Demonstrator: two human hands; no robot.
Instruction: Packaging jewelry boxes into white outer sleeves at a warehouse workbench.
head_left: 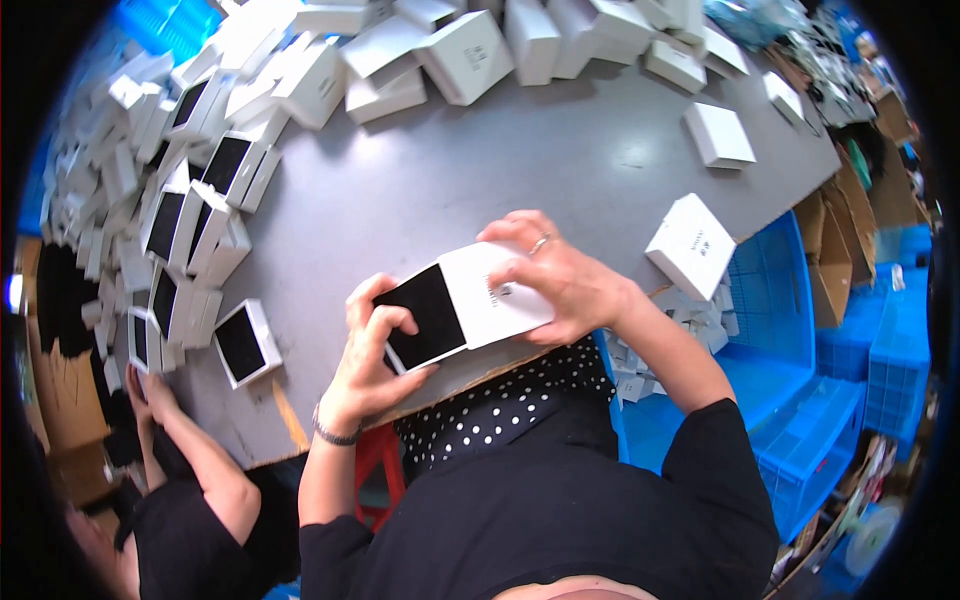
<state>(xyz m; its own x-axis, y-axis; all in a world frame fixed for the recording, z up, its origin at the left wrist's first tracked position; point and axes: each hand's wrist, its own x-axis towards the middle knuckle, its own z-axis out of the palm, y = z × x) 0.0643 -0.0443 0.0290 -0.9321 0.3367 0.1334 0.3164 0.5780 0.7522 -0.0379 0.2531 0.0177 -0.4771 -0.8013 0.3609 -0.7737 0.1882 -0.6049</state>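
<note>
Just above the table's near edge, my left hand (360, 365) is closed round a white box base (428, 315) with a flat black face on top, the thumb along its near side and fingers at the far left side. Against its right side is a plain white box lid (490, 325) with small dark print. My right hand (575, 285) grips that lid by its right end, with the fingers over its far edge. Lid and base meet along one edge; whether they still overlap I cannot tell.
White boxes (465, 60) are heaped along the far edge, and black-faced ones (170, 225) at left. Another white box (692, 245) lies right, near a blue crate (780, 300) of small white pieces. A co-worker's hands (150, 395) touch a box at left.
</note>
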